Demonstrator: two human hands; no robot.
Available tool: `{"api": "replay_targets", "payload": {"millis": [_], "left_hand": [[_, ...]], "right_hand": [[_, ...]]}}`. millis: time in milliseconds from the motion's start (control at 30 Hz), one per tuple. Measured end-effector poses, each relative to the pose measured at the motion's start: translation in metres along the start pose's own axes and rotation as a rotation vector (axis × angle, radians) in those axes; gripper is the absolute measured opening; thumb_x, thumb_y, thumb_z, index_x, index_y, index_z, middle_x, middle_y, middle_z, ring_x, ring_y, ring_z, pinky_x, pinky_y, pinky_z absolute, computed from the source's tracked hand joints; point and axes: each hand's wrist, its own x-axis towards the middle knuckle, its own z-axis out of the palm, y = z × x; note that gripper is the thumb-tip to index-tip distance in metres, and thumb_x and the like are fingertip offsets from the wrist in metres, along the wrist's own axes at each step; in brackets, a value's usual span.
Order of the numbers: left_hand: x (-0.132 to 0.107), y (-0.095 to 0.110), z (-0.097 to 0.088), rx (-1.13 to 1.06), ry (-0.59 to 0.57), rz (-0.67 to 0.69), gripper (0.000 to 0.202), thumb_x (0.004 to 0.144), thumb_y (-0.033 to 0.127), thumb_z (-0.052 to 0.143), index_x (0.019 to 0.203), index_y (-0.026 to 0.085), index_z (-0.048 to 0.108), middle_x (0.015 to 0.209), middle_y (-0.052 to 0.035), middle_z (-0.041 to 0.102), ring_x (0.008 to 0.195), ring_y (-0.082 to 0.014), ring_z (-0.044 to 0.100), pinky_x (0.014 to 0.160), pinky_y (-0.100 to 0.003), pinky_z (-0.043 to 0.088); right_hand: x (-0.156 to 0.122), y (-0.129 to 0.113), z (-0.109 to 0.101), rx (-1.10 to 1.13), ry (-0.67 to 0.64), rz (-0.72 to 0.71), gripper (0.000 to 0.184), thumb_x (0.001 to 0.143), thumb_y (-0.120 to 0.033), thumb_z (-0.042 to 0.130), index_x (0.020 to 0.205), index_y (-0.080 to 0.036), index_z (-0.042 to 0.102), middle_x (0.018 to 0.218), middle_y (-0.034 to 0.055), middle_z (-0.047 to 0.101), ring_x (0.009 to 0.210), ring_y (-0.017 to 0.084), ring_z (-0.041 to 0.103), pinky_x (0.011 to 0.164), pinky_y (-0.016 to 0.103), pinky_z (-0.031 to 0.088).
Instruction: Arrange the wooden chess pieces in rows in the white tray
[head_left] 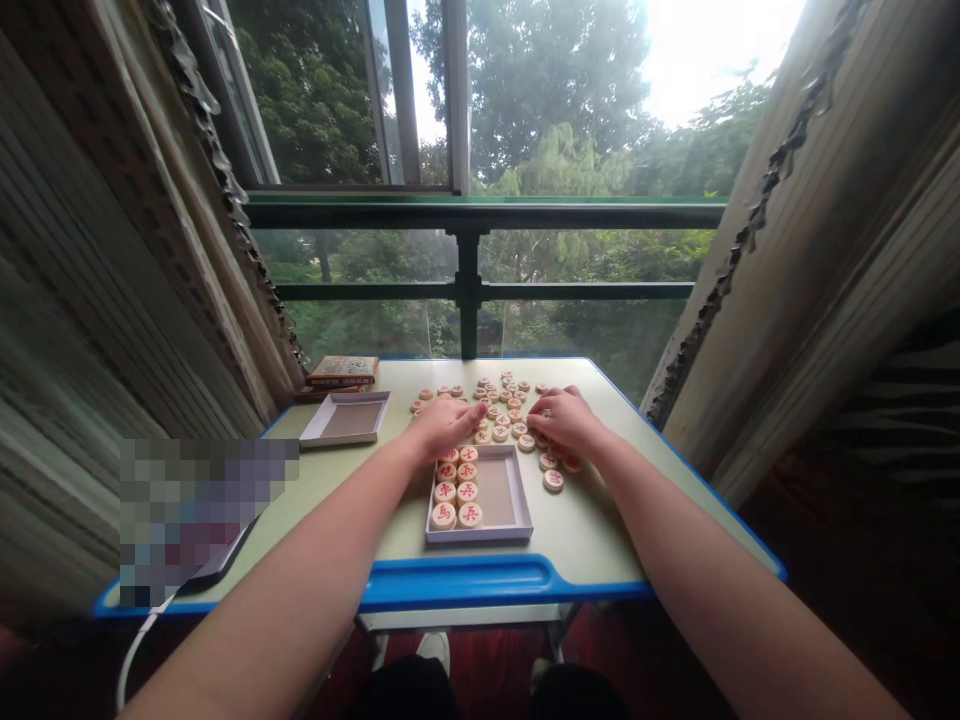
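Wooden Chinese chess pieces (501, 433) with red characters lie spread over the tabletop. Directly in front of me is a shallow white box (504, 490), its left part holding two columns of red-marked pieces (468, 492). My left hand (444, 425) reaches over the far left of the box, palm down, fingers stretched to the right by the loose pieces; it covers some of them. On the right, my right hand (566, 417) rests over other loose pieces, its fingers loosely bent and apart, fingertips at the pieces. What lies under either palm is hidden.
An open white box lid (346, 418) lies on the table's left side, before a small stacked box (343, 370). A blurred-out device with a white cable (135, 640) is at the near left. Blue trim (465, 580) edges the table; curtains and a window railing surround it.
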Motion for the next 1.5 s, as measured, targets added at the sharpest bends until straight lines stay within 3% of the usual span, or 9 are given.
{"api": "replay_targets", "payload": {"millis": [167, 367, 533, 700, 867, 1133, 1267, 1333, 1500], "left_hand": [[-0.001, 0.004, -0.005, 0.026, 0.032, 0.008, 0.06, 0.088, 0.057, 0.026, 0.067, 0.019, 0.067, 0.067, -0.0046, 0.067, 0.074, -0.0188, 0.06, 0.085, -0.033, 0.042], [-0.004, 0.005, -0.007, 0.102, 0.107, -0.05, 0.047, 0.087, 0.046, 0.037, 0.061, 0.02, 0.066, 0.066, -0.0046, 0.067, 0.077, -0.0202, 0.058, 0.078, -0.032, 0.043], [-0.003, 0.001, -0.007, 0.131, 0.164, -0.064, 0.041, 0.086, 0.041, 0.041, 0.063, 0.019, 0.068, 0.064, -0.0051, 0.067, 0.076, -0.0198, 0.058, 0.073, -0.03, 0.043], [-0.003, 0.002, -0.009, 0.165, 0.176, -0.069, 0.042, 0.086, 0.039, 0.04, 0.061, 0.019, 0.067, 0.063, -0.0056, 0.066, 0.073, -0.0195, 0.057, 0.07, -0.03, 0.042], [-0.003, 0.003, -0.008, 0.192, 0.157, -0.085, 0.042, 0.086, 0.039, 0.04, 0.061, 0.018, 0.066, 0.066, -0.0066, 0.067, 0.077, -0.0206, 0.058, 0.072, -0.03, 0.044], [0.0, -0.008, -0.004, 0.178, 0.222, -0.191, 0.03, 0.083, 0.031, 0.047, 0.095, 0.019, 0.071, 0.096, -0.0058, 0.071, 0.097, -0.0219, 0.059, 0.09, -0.032, 0.044], [0.003, -0.018, 0.003, 0.117, 0.168, -0.342, 0.032, 0.08, 0.027, 0.05, 0.103, 0.016, 0.069, 0.112, -0.0092, 0.066, 0.11, -0.0228, 0.056, 0.1, -0.034, 0.039], [0.004, -0.021, 0.007, 0.055, 0.154, -0.389, 0.032, 0.081, 0.025, 0.048, 0.104, 0.015, 0.068, 0.116, -0.0105, 0.064, 0.114, -0.0227, 0.055, 0.1, -0.034, 0.039], [0.008, -0.023, 0.01, -0.061, 0.222, -0.431, 0.028, 0.081, 0.02, 0.048, 0.099, 0.016, 0.069, 0.112, -0.0098, 0.066, 0.113, -0.021, 0.056, 0.098, -0.033, 0.042]], "right_hand": [[0.0, -0.002, -0.001, 0.126, 0.085, 0.005, 0.017, 0.071, -0.032, 0.063, 0.08, -0.02, 0.071, 0.09, 0.0065, 0.068, 0.096, 0.024, 0.051, 0.082, 0.032, 0.04], [0.0, -0.005, -0.002, 0.374, 0.06, 0.014, 0.015, 0.075, -0.027, 0.064, 0.084, -0.017, 0.069, 0.086, 0.0054, 0.07, 0.076, 0.015, 0.061, 0.07, 0.024, 0.044], [0.0, -0.003, 0.001, 0.36, 0.02, 0.053, 0.014, 0.076, -0.025, 0.061, 0.082, -0.018, 0.071, 0.083, 0.0045, 0.071, 0.075, 0.016, 0.062, 0.069, 0.025, 0.044], [0.002, 0.001, 0.002, 0.139, 0.02, 0.026, 0.018, 0.074, -0.034, 0.063, 0.071, -0.02, 0.074, 0.074, 0.0053, 0.07, 0.087, 0.024, 0.056, 0.077, 0.031, 0.041], [0.002, 0.003, 0.0, 0.065, 0.027, -0.04, 0.02, 0.077, -0.034, 0.06, 0.076, -0.021, 0.074, 0.086, 0.0053, 0.07, 0.089, 0.024, 0.051, 0.082, 0.034, 0.038], [0.001, 0.007, -0.004, 0.02, 0.049, 0.013, 0.021, 0.078, -0.026, 0.056, 0.092, -0.021, 0.072, 0.096, 0.0052, 0.068, 0.1, 0.024, 0.049, 0.086, 0.032, 0.039], [0.004, 0.017, -0.001, -0.005, 0.138, 0.167, 0.039, 0.081, -0.026, 0.05, 0.117, -0.017, 0.061, 0.131, 0.0105, 0.051, 0.118, 0.026, 0.044, 0.099, 0.035, 0.034], [0.006, 0.022, 0.002, 0.011, 0.115, 0.257, 0.046, 0.084, -0.029, 0.046, 0.126, -0.012, 0.054, 0.14, 0.0144, 0.041, 0.125, 0.027, 0.039, 0.104, 0.036, 0.03], [0.009, 0.02, 0.007, 0.088, -0.024, 0.236, 0.041, 0.088, -0.03, 0.037, 0.12, -0.014, 0.059, 0.125, 0.0116, 0.057, 0.116, 0.023, 0.05, 0.099, 0.033, 0.036]]}}
